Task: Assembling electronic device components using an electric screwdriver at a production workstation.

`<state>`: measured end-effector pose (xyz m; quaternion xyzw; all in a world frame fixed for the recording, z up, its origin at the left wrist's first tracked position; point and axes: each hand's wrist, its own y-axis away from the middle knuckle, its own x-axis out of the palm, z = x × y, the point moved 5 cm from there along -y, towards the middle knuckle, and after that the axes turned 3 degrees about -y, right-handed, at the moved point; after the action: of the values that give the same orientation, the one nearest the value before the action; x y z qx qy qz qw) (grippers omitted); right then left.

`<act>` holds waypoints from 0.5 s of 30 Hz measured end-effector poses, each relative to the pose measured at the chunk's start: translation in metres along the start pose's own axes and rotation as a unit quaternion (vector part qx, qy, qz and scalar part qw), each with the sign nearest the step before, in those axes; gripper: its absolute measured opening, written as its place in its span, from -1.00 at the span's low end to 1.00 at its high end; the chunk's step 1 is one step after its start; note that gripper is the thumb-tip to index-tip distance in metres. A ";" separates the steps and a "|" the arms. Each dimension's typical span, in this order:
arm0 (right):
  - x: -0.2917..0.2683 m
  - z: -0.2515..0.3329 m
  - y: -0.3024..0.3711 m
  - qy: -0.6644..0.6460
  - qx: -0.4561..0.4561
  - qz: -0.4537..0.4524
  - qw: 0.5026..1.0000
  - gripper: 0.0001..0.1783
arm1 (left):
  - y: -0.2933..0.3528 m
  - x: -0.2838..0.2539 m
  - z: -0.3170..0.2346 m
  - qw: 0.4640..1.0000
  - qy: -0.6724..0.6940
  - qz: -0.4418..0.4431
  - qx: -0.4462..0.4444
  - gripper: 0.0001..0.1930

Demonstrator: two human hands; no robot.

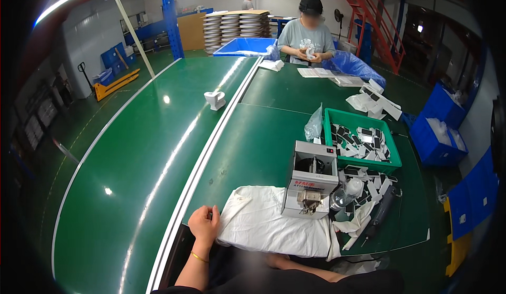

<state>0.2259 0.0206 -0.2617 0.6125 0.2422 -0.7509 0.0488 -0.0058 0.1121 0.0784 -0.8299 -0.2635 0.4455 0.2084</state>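
Observation:
My left hand [204, 223] is curled into a loose fist at the table's near edge, beside a white cloth [274, 225]; nothing shows in its fingers. A gold bangle [199, 256] circles that wrist. My right forearm [311, 271] comes in low, below the table edge, and its hand is mostly hidden there. On the far edge of the cloth stands a grey metal benchtop machine [311, 175]. To its right are a clear round container [340, 199], loose black-and-white pieces [371, 180] and a dark stick-shaped tool [380, 212].
A green crate [398, 159] holds many small black-and-white pieces. A white moulded part [215, 100] stands on the green belt [142, 141] at left. Across the table, a person [307, 36] handles a white item. Blue bins [437, 130] stand at right.

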 end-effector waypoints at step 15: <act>-0.065 0.010 -0.007 -0.208 0.175 0.457 0.847 -0.48 | 0.000 0.001 -0.002 0.999 0.028 -0.014 0.018 -0.74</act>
<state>0.2307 0.0081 -0.1975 0.4818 -0.2161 -0.7835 0.3276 -0.0039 0.1121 0.0788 -0.8345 -0.2614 0.4236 0.2365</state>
